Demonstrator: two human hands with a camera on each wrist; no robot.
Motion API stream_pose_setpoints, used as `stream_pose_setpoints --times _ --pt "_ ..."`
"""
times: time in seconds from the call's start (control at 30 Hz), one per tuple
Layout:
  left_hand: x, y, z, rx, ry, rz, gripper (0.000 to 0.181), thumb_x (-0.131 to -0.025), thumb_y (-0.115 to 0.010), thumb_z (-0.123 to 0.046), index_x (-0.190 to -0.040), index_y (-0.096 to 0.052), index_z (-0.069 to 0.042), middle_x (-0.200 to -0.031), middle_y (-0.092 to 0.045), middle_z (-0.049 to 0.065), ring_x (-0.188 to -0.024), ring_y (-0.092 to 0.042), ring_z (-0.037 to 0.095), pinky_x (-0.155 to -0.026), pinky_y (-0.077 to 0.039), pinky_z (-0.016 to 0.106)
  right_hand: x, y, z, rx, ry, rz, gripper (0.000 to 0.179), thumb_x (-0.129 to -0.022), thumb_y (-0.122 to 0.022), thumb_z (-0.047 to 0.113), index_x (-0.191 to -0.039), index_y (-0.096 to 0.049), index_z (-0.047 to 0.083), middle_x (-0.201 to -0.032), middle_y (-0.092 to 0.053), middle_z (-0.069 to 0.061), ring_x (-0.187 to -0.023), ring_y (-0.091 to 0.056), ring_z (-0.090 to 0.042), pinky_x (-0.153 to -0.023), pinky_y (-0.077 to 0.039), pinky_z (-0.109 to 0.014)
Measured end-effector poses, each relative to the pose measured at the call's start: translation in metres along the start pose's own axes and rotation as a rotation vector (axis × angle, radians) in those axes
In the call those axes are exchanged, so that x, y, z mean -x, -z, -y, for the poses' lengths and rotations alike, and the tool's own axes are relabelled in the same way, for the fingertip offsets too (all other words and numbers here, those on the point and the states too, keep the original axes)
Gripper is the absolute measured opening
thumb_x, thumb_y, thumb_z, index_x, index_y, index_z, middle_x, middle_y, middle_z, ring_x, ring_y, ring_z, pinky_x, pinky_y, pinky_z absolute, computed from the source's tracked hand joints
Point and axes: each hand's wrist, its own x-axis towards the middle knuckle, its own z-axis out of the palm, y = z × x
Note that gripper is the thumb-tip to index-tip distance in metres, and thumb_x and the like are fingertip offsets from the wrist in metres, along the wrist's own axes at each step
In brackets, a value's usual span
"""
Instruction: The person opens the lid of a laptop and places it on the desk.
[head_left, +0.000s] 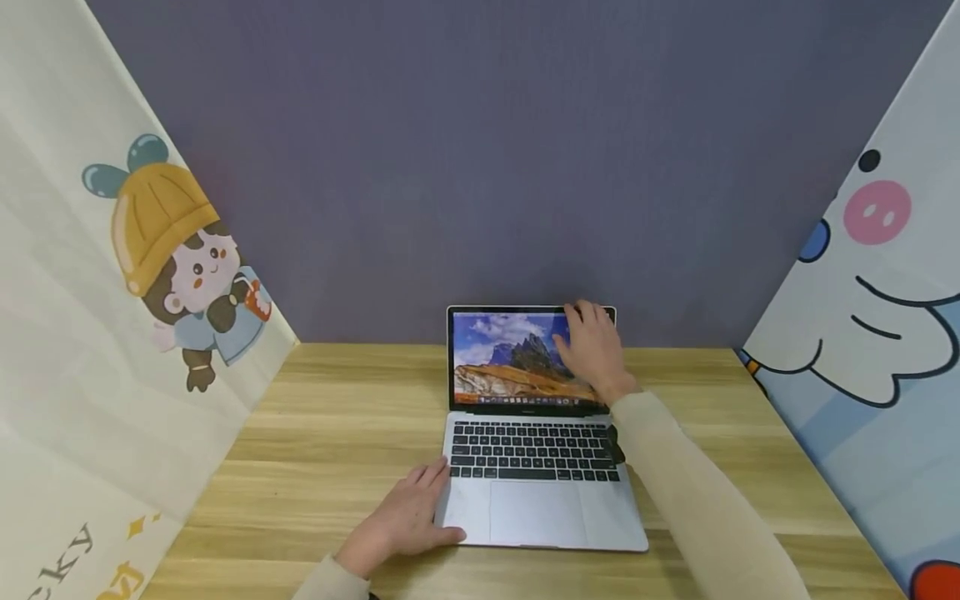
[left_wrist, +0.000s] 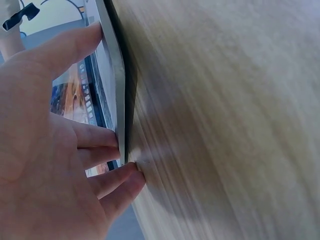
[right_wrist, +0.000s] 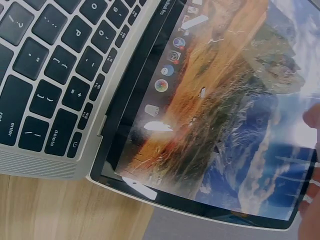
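An opened silver laptop point(head_left: 536, 508) lies on the wooden table, its lit screen point(head_left: 495, 350) showing a mountain picture. My right hand point(head_left: 592, 350) holds the top right edge of the lid, with the thumb on the screen side and the fingers at the top edge. In the right wrist view only the fingertips point(right_wrist: 311, 190) appear, at the screen's far border. My left hand point(head_left: 408, 512) rests at the front left corner of the base. Its fingers, fairly straight, touch the left side, and the thumb point(left_wrist: 75, 47) lies on the front edge.
The wooden table point(head_left: 337, 417) extends on both sides of the laptop. A grey-purple wall panel point(head_left: 375, 167) stands close behind the lid. Cartoon-printed curtains point(head_left: 60, 292) flank the table left and right. A small black piece point(head_left: 617, 446) shows beside my right forearm.
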Motion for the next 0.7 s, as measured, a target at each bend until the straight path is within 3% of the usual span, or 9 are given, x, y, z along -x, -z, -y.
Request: stream_pose_setpoints --times 0.5,0.7 --pt "0.001 0.0 -0.004 0.048 -0.004 -0.031 0.102 -0.082 -0.074 -0.061 -0.15 -0.042 0.006 -0.159 -0.037 0.021 -0.14 -0.039 0.042 -0.113 -0.037 0.058 -0.006 0.011 -0.004 -0.044 -0.036 0.279 0.071 -0.102 -0.057 0.038 -0.156 -0.034 -0.002 -0.161 -0.027 -0.026 -0.15 -0.021 -0.043 -0.123 -0.017 -0.057" --pt "0.001 0.001 -0.004 0.091 0.034 -0.027 0.104 -0.079 -0.077 -0.06 -0.151 -0.04 0.006 -0.16 -0.035 0.021 -0.142 -0.037 0.045 -0.114 -0.034 0.059 -0.002 0.027 -0.004 -0.071 0.003 0.275 0.068 -0.101 -0.061 0.036 -0.154 -0.039 -0.001 -0.159 -0.031 -0.025 -0.147 -0.026 -0.044 -0.119 -0.024 -0.061"
